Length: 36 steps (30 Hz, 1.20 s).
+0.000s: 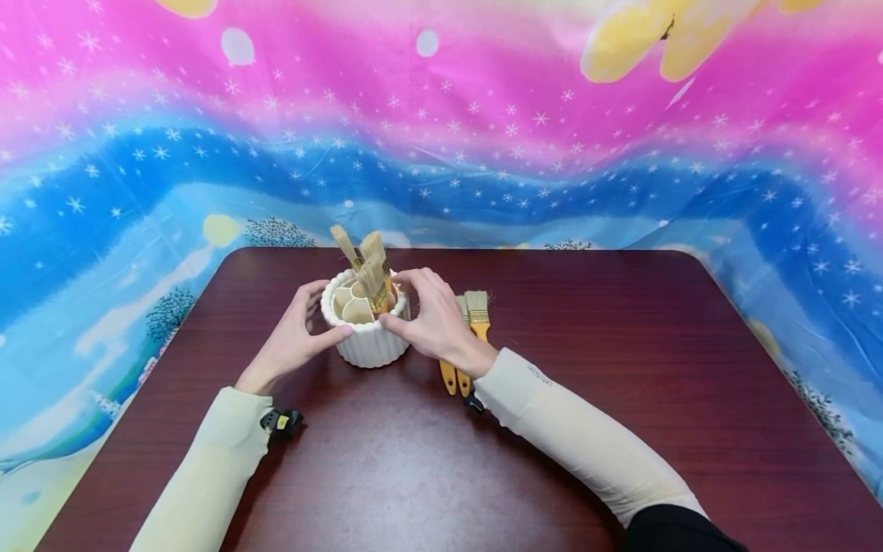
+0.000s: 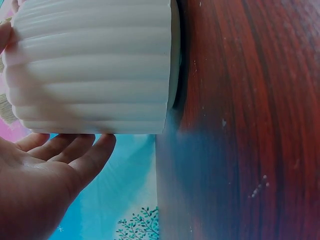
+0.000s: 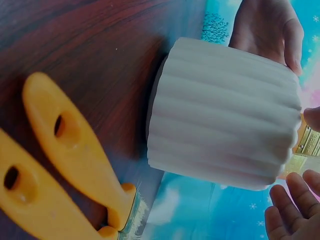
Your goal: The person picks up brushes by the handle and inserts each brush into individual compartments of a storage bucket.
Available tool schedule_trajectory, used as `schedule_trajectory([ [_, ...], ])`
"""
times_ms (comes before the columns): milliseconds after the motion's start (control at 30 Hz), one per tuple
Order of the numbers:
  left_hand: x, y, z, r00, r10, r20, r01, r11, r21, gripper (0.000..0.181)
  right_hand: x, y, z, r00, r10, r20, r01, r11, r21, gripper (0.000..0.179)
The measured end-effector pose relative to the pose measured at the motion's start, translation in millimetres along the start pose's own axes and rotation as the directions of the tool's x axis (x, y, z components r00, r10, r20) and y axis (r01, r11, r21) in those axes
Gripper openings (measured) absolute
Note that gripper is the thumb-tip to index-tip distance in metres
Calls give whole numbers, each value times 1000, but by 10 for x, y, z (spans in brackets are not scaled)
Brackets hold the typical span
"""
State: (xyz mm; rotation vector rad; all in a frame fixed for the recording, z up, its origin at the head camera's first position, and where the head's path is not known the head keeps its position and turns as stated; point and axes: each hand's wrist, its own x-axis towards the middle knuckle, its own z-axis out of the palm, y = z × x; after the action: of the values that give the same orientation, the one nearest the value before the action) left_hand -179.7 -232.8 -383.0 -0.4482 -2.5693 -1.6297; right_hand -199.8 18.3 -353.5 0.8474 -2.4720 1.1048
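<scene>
A white ribbed brush holder [image 1: 372, 346] with inner dividers stands upright on the table. Several paintbrushes [image 1: 373, 268] stick out of it, bristles up. My left hand [image 1: 293, 337] holds the holder from the left, thumb at the near rim and fingers against the side; in the left wrist view those fingers [image 2: 92, 150] lie along its ribbed wall. On the right, my right hand [image 1: 438, 318] curves round the rim beside the brushes. Its fingers [image 3: 292, 212] are spread just off the wall in the right wrist view, with a brush's metal band [image 3: 310, 142] behind.
Two flat paintbrushes with yellow handles [image 1: 464, 379] lie on the table right of the holder, partly hidden by my right hand and wrist. The dark red wooden table [image 1: 621, 368] reaches back to a printed pink and blue cloth [image 1: 483, 153].
</scene>
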Motion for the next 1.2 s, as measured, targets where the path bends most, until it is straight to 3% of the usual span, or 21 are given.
schedule_trajectory([
  [700,-7,41,-12,1000,-12,6,12,1000,-1,80,-93,147,-106,998,16,-64,-13,998,56,50],
  [1200,7,25,-39,1000,-4,29,4,1000,-11,79,-157,241,-252,997,48,-60,-45,998,51,51],
])
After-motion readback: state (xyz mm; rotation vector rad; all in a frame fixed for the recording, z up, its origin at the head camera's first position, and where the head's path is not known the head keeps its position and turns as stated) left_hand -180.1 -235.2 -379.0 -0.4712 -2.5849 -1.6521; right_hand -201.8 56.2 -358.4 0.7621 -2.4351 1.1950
